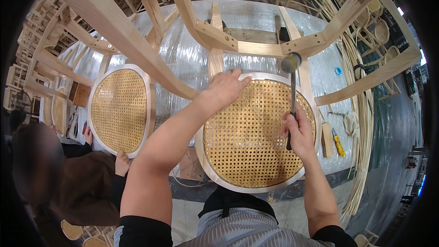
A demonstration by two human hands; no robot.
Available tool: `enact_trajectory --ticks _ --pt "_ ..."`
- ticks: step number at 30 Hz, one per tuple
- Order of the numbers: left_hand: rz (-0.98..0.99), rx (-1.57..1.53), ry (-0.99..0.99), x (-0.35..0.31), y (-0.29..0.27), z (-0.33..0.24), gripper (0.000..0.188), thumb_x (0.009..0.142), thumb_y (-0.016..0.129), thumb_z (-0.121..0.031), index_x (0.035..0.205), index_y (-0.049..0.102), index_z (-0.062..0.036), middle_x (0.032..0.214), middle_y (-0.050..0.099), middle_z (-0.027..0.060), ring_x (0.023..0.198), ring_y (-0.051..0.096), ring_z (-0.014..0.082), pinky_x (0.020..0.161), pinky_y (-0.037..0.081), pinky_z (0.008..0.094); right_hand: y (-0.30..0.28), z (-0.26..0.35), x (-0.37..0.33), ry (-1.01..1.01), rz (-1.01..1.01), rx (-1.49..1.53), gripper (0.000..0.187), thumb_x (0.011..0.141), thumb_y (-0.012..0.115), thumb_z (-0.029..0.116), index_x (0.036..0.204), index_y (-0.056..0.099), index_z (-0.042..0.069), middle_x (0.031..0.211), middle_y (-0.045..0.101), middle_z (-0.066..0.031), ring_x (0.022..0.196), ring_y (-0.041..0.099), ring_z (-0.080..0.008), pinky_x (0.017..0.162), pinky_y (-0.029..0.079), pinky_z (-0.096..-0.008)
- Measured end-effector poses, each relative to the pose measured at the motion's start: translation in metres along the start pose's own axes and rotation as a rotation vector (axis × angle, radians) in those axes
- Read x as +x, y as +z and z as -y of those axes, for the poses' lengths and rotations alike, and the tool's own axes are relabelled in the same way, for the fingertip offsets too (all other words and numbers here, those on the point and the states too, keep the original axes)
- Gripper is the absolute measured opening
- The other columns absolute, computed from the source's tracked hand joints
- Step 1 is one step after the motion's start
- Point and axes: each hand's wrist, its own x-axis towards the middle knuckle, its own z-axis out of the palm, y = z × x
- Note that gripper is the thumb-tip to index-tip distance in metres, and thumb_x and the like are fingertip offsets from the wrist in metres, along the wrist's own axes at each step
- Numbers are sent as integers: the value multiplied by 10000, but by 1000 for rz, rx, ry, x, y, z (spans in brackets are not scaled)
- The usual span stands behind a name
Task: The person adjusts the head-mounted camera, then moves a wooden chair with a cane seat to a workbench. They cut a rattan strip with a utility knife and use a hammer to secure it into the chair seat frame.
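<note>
In front of me lies a rounded cane seat panel, its woven yellow mesh set in a pale wooden frame. My left hand is at the panel's far rim, fingers closed over the frame and thumb pointing right along it. What may lie under those fingers is hidden. My right hand is wrapped round the dark grip of a hammer with a metal shaft. Its round yellowish head is raised above the panel's far right rim, slightly blurred.
A co-worker's hands hold another cane panel at left. Bent wooden chair frames arch over the plastic-covered table. At right are a wood block, a yellow-handled tool, a cloth and long cane strips.
</note>
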Motion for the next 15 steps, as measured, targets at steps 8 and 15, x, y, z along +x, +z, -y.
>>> enact_trajectory --ticks 8,15 --pt "45 -17 -22 0 -5 -4 689 926 593 17 1572 469 -189 1247 554 166 1128 654 341 980 550 455 5 -4 -11 -83 -111 -201 422 1050 553 81 1450 527 -50 943 660 -85 846 611 -145 772 508 -340" --pt "52 -42 -15 1 -9 -4 681 933 585 13 1576 461 -175 1238 556 174 1125 652 345 974 556 452 10 -7 10 -196 -44 -702 530 996 564 1 1519 477 -13 1090 686 -287 939 680 -448 850 548 -460"
